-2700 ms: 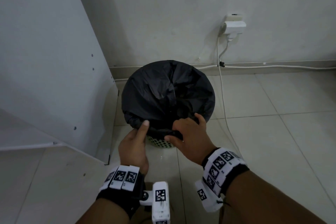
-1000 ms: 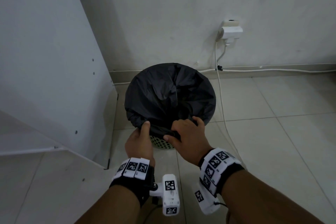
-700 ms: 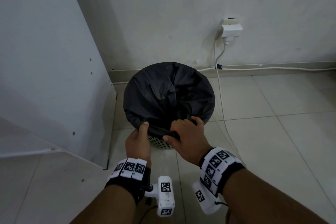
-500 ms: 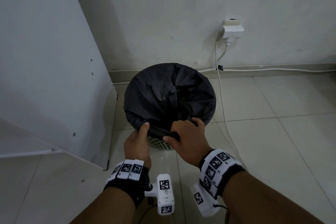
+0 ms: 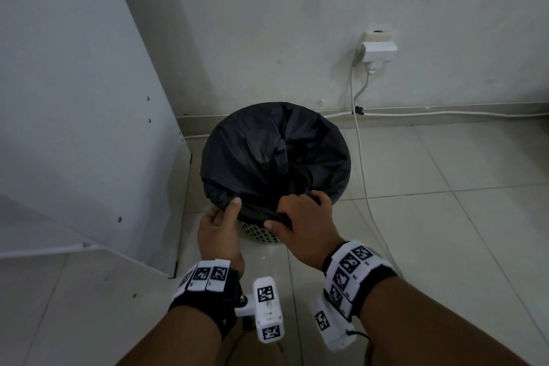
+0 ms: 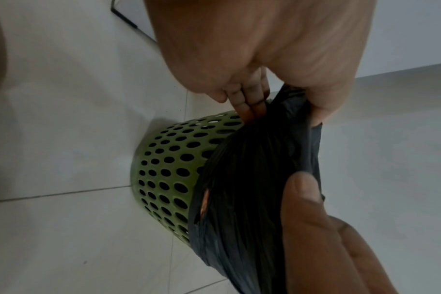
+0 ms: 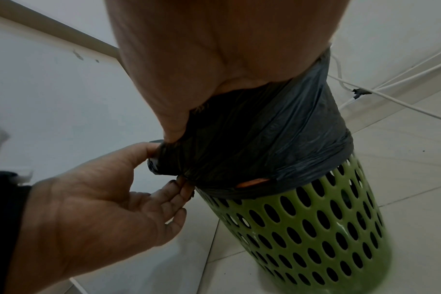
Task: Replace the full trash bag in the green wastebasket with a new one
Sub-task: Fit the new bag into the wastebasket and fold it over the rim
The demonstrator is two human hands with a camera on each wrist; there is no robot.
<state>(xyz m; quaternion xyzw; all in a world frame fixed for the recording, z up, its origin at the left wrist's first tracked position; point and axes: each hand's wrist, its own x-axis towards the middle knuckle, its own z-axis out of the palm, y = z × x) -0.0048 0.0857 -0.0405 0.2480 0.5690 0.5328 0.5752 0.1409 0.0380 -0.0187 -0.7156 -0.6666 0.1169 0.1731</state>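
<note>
A green perforated wastebasket (image 5: 261,236) (image 6: 169,171) (image 7: 315,234) stands on the tiled floor by the wall. A black trash bag (image 5: 276,154) (image 6: 252,179) (image 7: 259,143) lines it, with its edge folded down over the rim. My left hand (image 5: 221,223) (image 7: 161,169) pinches the bag's folded edge at the near rim, thumb on top. My right hand (image 5: 300,217) (image 6: 277,103) grips the same bunched edge just to the right, fingers curled over the rim. A small tear in the bag shows in the wrist views.
A white cabinet panel (image 5: 74,128) stands close on the left of the basket. A wall socket with an adapter (image 5: 378,50) sits behind, and its white cable (image 5: 361,157) runs down along the floor right of the basket. Open tiled floor lies to the right.
Both hands stay on the bag's near edge at the rim. The left hand has shifted slightly; the bag's bunched edge sits much as before.
</note>
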